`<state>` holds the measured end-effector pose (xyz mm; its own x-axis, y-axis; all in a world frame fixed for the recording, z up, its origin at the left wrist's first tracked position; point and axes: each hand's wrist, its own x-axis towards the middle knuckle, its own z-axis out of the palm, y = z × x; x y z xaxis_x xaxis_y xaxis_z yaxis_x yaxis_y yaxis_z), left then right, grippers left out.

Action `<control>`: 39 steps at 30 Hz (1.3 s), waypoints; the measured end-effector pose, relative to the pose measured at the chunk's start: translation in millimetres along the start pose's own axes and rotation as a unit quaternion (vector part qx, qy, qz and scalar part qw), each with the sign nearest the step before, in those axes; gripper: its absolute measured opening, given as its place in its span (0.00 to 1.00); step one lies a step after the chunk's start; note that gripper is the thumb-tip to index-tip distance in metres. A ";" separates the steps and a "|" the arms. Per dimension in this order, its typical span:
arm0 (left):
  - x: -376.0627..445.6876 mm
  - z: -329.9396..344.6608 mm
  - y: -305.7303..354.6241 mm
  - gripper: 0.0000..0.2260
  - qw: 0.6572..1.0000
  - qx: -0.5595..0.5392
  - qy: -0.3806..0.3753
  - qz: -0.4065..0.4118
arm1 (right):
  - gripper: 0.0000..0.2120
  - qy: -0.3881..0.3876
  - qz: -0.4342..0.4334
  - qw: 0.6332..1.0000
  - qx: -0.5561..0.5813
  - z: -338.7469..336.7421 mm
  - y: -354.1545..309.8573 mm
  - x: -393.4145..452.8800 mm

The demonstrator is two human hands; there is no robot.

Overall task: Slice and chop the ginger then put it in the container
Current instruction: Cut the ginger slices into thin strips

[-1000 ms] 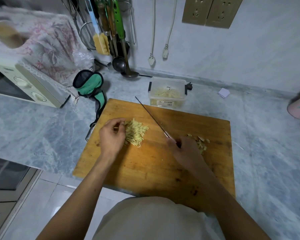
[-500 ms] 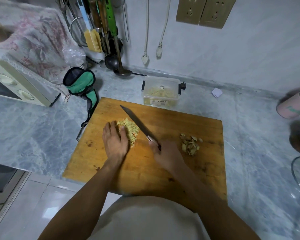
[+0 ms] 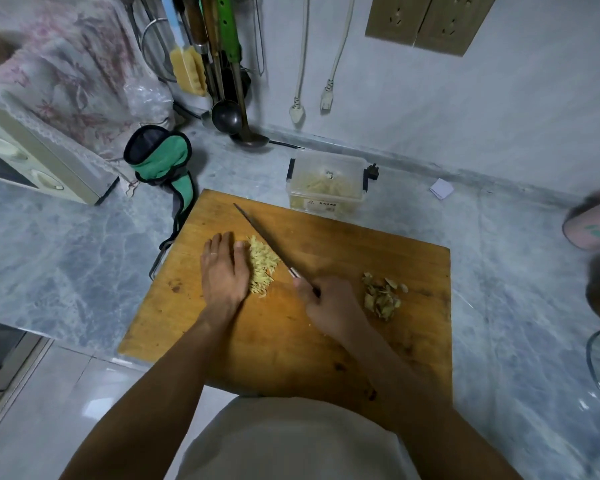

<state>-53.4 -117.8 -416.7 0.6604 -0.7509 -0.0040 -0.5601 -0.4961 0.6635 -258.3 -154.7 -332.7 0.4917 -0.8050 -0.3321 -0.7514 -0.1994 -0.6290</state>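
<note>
- The chopped ginger lies in a pale heap left of centre on the wooden cutting board.
- The left hand lies flat beside the heap, fingers straight and pressed together, touching its left edge.
- The right hand curls round the handle of the knife; the blade runs along the heap's right edge.
- The clear container, above the board's upper edge, holds ginger strips; its label is too small to read.
- Ginger peelings sit right of the knife hand.
</note>
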 end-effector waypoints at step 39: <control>-89.9 -47.5 21.5 0.09 0.972 -0.218 -0.057 0.059 | 0.17 0.041 0.066 0.997 0.003 12.5 33.1 -67.7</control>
<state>-101.0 -40.2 -366.5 0.5310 -0.8470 0.0256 -0.3466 -0.1895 0.9187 -310.9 -99.9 -339.8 0.3512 -0.8673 -0.3527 -0.8036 -0.0858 -0.5890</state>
